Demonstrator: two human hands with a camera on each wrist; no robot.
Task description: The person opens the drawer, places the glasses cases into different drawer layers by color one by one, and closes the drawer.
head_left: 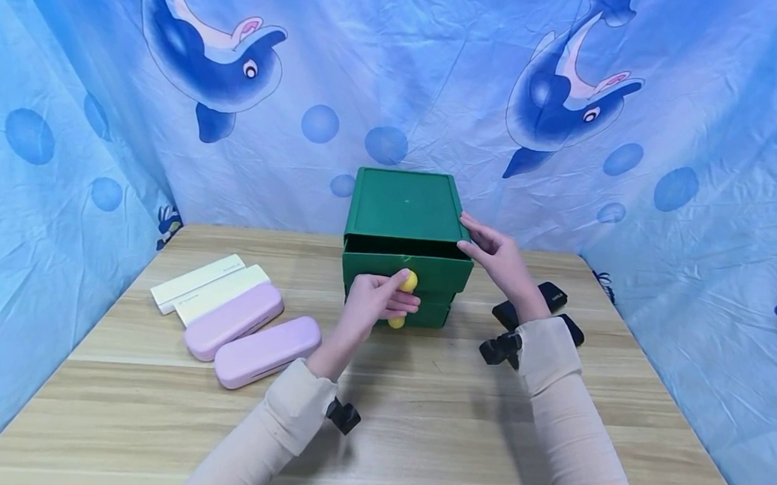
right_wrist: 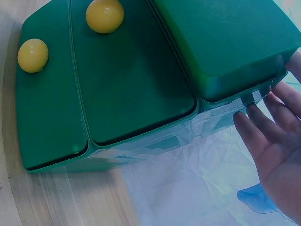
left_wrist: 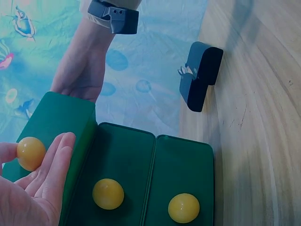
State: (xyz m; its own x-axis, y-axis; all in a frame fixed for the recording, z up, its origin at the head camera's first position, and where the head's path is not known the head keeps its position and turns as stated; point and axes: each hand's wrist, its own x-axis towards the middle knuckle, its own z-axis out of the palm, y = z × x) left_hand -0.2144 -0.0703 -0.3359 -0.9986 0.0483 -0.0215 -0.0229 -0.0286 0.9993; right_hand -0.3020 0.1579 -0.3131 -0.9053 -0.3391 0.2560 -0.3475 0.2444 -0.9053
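A small green cabinet (head_left: 405, 202) with three stacked drawers stands at the back middle of the table. Its top drawer (head_left: 436, 276) is pulled partway out, leaving a dark gap under the cabinet's top. My left hand (head_left: 369, 301) pinches that drawer's round yellow knob (left_wrist: 31, 154) between thumb and fingers. Two more yellow knobs, on the middle drawer (left_wrist: 124, 155) and the bottom drawer (left_wrist: 186, 172), show in the left wrist view; both of these drawers are in. My right hand (head_left: 502, 264) rests against the cabinet's upper right side, fingers extended along the edge (right_wrist: 277, 150).
On the left of the wooden table (head_left: 415, 440) lie two white boxes (head_left: 203, 282) and two pink-purple cases (head_left: 266, 350). Black cases (head_left: 552, 293) lie to the right, partly behind my right wrist. A blue dolphin-print curtain (head_left: 414, 64) hangs behind and on both sides.
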